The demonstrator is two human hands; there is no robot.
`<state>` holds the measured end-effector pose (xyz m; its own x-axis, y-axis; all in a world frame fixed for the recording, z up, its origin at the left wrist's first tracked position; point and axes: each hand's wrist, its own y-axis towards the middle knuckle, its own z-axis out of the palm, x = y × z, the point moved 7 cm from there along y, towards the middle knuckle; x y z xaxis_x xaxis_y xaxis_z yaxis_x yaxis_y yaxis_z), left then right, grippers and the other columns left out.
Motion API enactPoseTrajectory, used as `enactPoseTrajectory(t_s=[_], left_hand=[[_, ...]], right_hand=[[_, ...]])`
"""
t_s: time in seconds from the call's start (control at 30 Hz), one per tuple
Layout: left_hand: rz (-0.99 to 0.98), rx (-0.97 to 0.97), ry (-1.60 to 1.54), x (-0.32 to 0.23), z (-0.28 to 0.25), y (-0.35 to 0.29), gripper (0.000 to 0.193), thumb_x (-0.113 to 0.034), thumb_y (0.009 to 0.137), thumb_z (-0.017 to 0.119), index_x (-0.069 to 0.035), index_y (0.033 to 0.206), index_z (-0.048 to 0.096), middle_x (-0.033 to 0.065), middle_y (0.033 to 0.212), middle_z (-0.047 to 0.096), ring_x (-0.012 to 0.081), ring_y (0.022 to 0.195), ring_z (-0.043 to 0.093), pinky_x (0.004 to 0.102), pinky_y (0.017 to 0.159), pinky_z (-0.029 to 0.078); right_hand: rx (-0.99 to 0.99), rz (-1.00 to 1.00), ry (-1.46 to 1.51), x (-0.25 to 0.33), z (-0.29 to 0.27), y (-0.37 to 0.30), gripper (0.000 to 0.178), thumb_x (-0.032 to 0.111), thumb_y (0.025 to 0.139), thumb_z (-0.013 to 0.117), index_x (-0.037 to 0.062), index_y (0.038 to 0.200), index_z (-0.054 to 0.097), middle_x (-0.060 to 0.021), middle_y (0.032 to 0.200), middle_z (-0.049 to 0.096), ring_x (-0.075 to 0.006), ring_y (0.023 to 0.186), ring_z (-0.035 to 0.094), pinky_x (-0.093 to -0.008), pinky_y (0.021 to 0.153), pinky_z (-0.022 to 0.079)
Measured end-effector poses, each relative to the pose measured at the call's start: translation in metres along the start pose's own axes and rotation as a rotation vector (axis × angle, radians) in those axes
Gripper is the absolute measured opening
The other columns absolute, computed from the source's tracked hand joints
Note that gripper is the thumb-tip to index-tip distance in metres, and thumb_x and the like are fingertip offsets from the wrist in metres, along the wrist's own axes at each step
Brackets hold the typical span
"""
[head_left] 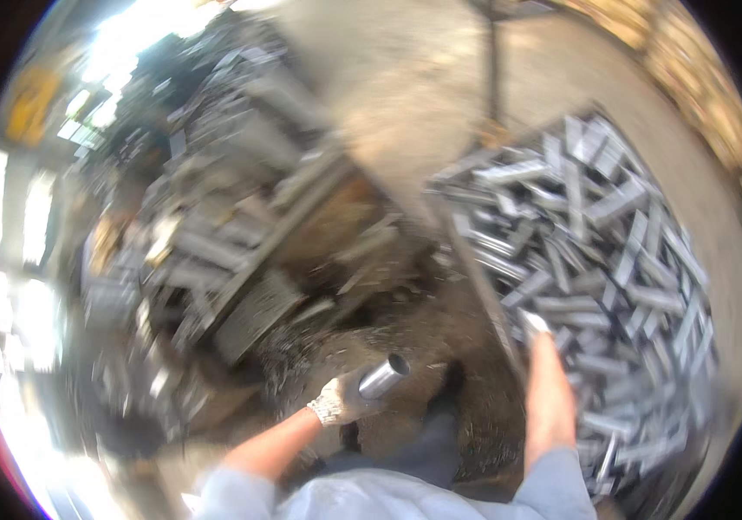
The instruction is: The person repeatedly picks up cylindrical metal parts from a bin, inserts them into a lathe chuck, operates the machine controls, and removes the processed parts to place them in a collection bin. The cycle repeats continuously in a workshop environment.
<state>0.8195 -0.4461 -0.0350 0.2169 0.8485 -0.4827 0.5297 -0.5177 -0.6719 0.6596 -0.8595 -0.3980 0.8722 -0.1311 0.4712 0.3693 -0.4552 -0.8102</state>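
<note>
Head view: at left, a blurred heap of grey metal pieces point(215, 251); next, the left hand point(350, 399) (in a pale knitted glove point(328, 406)) wraps around a shiny silver metal tube point(385, 375); then the right hand point(535, 325), its grip too blurred to tell, near the left edge of a bin point(485, 290) of silver bars point(640, 260).

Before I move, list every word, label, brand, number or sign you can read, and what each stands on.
None can be read.
Metal tube in the left hand: no lettering visible.
Metal pieces at right: too blurred.
Yellow shape at upper left: too blurred.
</note>
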Motion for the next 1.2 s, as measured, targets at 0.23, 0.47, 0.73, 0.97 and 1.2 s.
enactPoseTrajectory(t_s=[0.23, 0.47, 0.73, 0.97, 1.2], left_hand=[[-0.792, -0.301, -0.182, 0.319, 0.007, -0.231, 0.095, -0.051, 0.079, 0.086, -0.009, 0.157, 0.052, 0.0220, 0.138, 0.070, 0.0326, 0.118, 0.072, 0.0428, 0.100, 0.057], [-1.246, -0.389, -0.283, 0.509, 0.114, -0.485, 0.075, -0.047, 0.077, 0.088, -0.009, 0.139, 0.070, 0.0169, 0.129, 0.075, 0.0318, 0.118, 0.072, 0.0406, 0.101, 0.056], [-1.000, -0.125, 0.022, 0.565, 0.186, -0.396, 0.085, -0.049, 0.068, 0.090, -0.001, 0.135, 0.068, 0.0245, 0.124, 0.076, 0.0386, 0.117, 0.074, 0.0446, 0.100, 0.059], [-0.690, -0.304, -0.092, 0.393, 0.088, -0.187, 0.078, -0.038, 0.070, 0.091, -0.001, 0.133, 0.064, 0.0224, 0.114, 0.077, 0.0369, 0.107, 0.076, 0.0449, 0.095, 0.059], [-0.611, -0.188, -0.030, 0.235, 0.033, -0.124, 0.085, -0.034, 0.070, 0.094, 0.000, 0.140, 0.059, 0.0247, 0.119, 0.075, 0.0391, 0.110, 0.075, 0.0463, 0.097, 0.058]], right_hand=[[0.311, -0.020, 0.524, -0.037, -0.010, -0.007, 0.073, 0.067, 0.095, 0.072, 0.0132, 0.144, 0.068, -0.0051, 0.134, 0.070, -0.0290, 0.122, 0.060, -0.0489, 0.109, 0.047], [-0.144, -0.161, 0.254, -0.023, -0.055, 0.032, 0.058, 0.055, 0.099, 0.070, 0.0109, 0.137, 0.073, -0.0107, 0.127, 0.074, -0.0289, 0.117, 0.064, -0.0474, 0.105, 0.049], [-0.220, -0.114, 0.102, 0.028, -0.026, -0.063, 0.052, 0.050, 0.099, 0.070, 0.0083, 0.129, 0.078, -0.0118, 0.121, 0.077, -0.0290, 0.109, 0.067, -0.0458, 0.101, 0.050], [-0.019, 0.116, 0.052, 0.007, -0.006, -0.019, 0.046, 0.044, 0.090, 0.077, 0.0014, 0.107, 0.082, -0.0102, 0.093, 0.073, -0.0236, 0.083, 0.063, -0.0409, 0.080, 0.050], [-0.090, 0.070, -0.146, -0.028, 0.006, 0.032, 0.063, 0.056, 0.097, 0.064, -0.0016, 0.119, 0.077, -0.0250, 0.117, 0.077, -0.0336, 0.105, 0.074, -0.0465, 0.091, 0.054]])
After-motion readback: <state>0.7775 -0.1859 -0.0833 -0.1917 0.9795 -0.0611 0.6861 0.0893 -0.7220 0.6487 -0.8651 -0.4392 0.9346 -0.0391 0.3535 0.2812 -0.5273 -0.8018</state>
